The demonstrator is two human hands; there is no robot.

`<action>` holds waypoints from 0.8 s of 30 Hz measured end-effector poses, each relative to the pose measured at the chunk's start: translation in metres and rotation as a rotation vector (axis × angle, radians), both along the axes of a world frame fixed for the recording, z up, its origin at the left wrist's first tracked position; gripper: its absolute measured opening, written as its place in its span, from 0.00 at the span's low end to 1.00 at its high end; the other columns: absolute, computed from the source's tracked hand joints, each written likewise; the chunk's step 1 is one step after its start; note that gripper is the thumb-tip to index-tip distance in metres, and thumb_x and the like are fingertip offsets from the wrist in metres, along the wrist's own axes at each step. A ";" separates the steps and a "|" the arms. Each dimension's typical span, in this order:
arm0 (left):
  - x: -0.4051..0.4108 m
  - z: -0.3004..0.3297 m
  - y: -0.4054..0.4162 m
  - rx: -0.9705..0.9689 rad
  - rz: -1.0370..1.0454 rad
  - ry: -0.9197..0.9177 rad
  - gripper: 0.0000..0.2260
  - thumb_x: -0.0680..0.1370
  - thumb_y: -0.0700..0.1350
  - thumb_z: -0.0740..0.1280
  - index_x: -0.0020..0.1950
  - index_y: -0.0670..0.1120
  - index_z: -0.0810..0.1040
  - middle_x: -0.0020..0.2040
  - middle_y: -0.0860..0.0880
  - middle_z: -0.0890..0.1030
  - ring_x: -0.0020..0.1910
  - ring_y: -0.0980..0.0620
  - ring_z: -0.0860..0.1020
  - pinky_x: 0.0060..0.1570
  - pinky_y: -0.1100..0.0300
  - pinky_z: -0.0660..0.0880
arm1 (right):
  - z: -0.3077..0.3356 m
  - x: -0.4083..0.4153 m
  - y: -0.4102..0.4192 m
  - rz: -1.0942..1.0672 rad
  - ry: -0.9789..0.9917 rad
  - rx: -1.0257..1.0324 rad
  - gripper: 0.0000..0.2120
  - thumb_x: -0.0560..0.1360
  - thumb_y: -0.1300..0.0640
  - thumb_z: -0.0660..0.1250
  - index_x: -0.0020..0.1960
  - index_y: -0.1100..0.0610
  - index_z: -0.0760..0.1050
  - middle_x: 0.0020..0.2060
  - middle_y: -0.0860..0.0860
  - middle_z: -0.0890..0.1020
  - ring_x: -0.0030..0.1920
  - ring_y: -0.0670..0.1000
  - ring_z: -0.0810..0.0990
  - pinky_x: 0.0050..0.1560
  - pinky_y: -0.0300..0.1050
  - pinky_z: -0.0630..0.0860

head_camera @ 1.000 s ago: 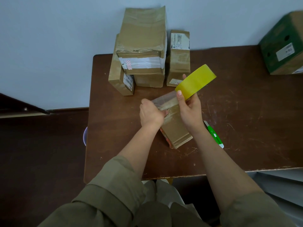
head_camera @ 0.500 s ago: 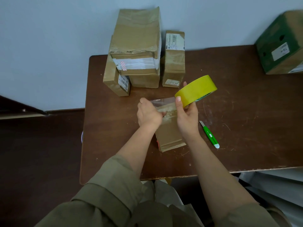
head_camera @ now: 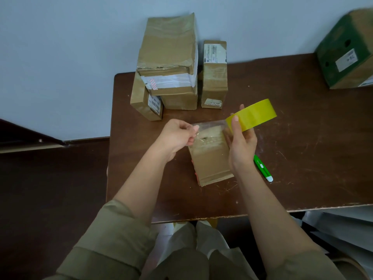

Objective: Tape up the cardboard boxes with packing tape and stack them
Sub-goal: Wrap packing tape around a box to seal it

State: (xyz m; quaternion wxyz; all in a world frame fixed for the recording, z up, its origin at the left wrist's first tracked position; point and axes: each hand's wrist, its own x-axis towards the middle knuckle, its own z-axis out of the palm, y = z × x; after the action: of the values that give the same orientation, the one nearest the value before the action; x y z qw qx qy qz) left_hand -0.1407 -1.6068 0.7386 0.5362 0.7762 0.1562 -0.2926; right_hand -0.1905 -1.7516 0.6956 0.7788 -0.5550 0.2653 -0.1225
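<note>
Hands stretching tape – over box

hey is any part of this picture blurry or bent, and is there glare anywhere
Head view: the green box at the right edge is smeared with blur; the table edges bow from the wide lens; light is soft and dim, with faint shine on the clear tape strip between the hands; the tape roll stays sharp.

Dim, even indoor light, soft shadows, wide-angle bending at edges, green box blurred at right.
</note>
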 end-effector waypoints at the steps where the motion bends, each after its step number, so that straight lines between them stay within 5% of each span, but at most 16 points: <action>1: -0.002 0.001 0.003 0.003 0.019 -0.022 0.07 0.80 0.41 0.68 0.52 0.38 0.79 0.39 0.47 0.79 0.37 0.56 0.77 0.37 0.69 0.78 | 0.001 -0.001 0.000 -0.003 -0.005 0.018 0.15 0.80 0.52 0.68 0.64 0.38 0.75 0.61 0.46 0.82 0.62 0.43 0.79 0.71 0.54 0.71; 9: -0.011 0.005 0.014 -0.042 0.172 -0.023 0.09 0.77 0.40 0.72 0.53 0.35 0.79 0.40 0.43 0.82 0.34 0.54 0.79 0.32 0.68 0.76 | 0.019 0.003 -0.001 -0.058 -0.047 0.139 0.11 0.78 0.56 0.70 0.58 0.45 0.83 0.63 0.49 0.82 0.66 0.50 0.78 0.70 0.54 0.72; 13: -0.012 0.009 0.016 -0.038 0.177 -0.092 0.09 0.79 0.38 0.69 0.38 0.39 0.78 0.37 0.45 0.80 0.34 0.53 0.78 0.33 0.67 0.77 | 0.024 0.006 0.001 -0.172 -0.075 0.079 0.14 0.78 0.65 0.69 0.63 0.58 0.79 0.46 0.40 0.86 0.49 0.40 0.83 0.56 0.42 0.77; 18: -0.020 -0.003 0.019 -0.013 0.267 -0.073 0.06 0.81 0.40 0.65 0.45 0.39 0.77 0.34 0.48 0.79 0.33 0.53 0.77 0.37 0.61 0.79 | 0.018 0.006 0.008 -0.142 0.007 0.018 0.10 0.77 0.67 0.69 0.49 0.52 0.79 0.37 0.40 0.85 0.40 0.40 0.82 0.48 0.41 0.77; 21: -0.027 -0.015 0.022 0.003 0.330 -0.039 0.06 0.81 0.41 0.65 0.46 0.40 0.76 0.35 0.47 0.79 0.34 0.52 0.77 0.40 0.59 0.80 | 0.012 0.007 0.008 -0.039 0.038 -0.085 0.08 0.76 0.63 0.71 0.51 0.51 0.79 0.40 0.41 0.85 0.43 0.40 0.82 0.52 0.39 0.77; 24: -0.033 -0.024 0.019 0.030 0.361 -0.044 0.07 0.82 0.42 0.64 0.49 0.39 0.77 0.36 0.48 0.80 0.33 0.53 0.78 0.39 0.60 0.80 | 0.010 0.006 0.010 0.015 0.041 -0.172 0.08 0.77 0.60 0.72 0.54 0.57 0.78 0.42 0.43 0.82 0.41 0.36 0.81 0.46 0.30 0.74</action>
State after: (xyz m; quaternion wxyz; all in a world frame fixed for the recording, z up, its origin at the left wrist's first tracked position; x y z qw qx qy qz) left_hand -0.1740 -1.5879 0.7143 0.5717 0.7496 0.2856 -0.1722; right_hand -0.1848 -1.7420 0.7056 0.7235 -0.6242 0.2656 -0.1277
